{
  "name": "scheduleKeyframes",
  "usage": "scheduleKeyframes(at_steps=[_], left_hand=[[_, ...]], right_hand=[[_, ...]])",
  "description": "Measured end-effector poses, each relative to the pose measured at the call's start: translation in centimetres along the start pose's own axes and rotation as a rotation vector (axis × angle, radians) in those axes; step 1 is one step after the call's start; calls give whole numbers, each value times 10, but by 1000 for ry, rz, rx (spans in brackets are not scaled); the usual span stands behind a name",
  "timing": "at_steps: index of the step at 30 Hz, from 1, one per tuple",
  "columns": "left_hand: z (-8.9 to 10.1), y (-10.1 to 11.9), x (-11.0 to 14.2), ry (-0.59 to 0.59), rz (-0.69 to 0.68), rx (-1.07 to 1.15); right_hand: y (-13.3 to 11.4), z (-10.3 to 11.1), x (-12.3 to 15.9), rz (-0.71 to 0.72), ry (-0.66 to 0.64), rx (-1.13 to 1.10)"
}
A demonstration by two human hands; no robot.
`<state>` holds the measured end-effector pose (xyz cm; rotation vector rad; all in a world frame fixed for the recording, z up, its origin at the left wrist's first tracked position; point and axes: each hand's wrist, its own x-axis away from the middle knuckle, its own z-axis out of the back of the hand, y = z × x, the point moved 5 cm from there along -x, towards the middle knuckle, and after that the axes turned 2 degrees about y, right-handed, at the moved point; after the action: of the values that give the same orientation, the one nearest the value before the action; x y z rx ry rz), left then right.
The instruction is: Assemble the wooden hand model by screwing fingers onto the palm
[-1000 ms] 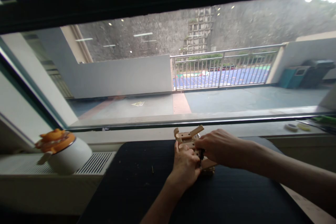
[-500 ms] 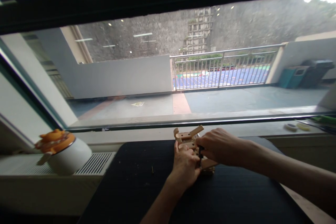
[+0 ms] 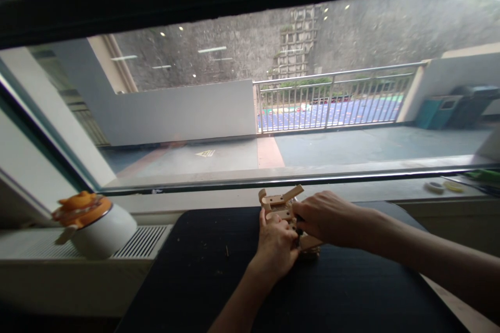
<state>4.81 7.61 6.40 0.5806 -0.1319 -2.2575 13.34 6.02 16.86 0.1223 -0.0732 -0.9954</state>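
A pale wooden assembly (image 3: pixel 275 200) of slats with dark holes rests at the far edge of the black table. My left hand (image 3: pixel 275 244) grips its near left side, fingers curled over the slats. Close beside it, my right hand (image 3: pixel 318 216) is closed around a small dark hand tool (image 3: pixel 299 231), held upright against the wood. Most of this tool is hidden by my fingers, so its exact kind does not show. A thin brass-coloured screw (image 3: pixel 227 251) lies on the table, left of my left hand.
The black table (image 3: pixel 187 281) meets a window sill (image 3: pixel 219 199). On the left ledge, a white pot with an orange animal-shaped lid (image 3: pixel 94 223) stands beside a vent grille (image 3: pixel 142 242). Tape rolls (image 3: pixel 434 187) lie on the sill at right. Beyond the glass is a railing (image 3: pixel 332 101).
My right hand has shifted very slightly on the dark tool, and less of the tool shows between my hands. The left hand keeps its place on the wood.
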Motion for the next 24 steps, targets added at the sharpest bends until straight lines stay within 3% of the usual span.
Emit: scheduleKeyframes(at_steps=[14, 24], left_hand=[[1, -1, 1, 12, -7, 5], [2, 0, 0, -1, -12, -17]], right_hand=[[-1, 9, 4, 37, -37, -43], [3, 1, 1, 33, -34, -18]])
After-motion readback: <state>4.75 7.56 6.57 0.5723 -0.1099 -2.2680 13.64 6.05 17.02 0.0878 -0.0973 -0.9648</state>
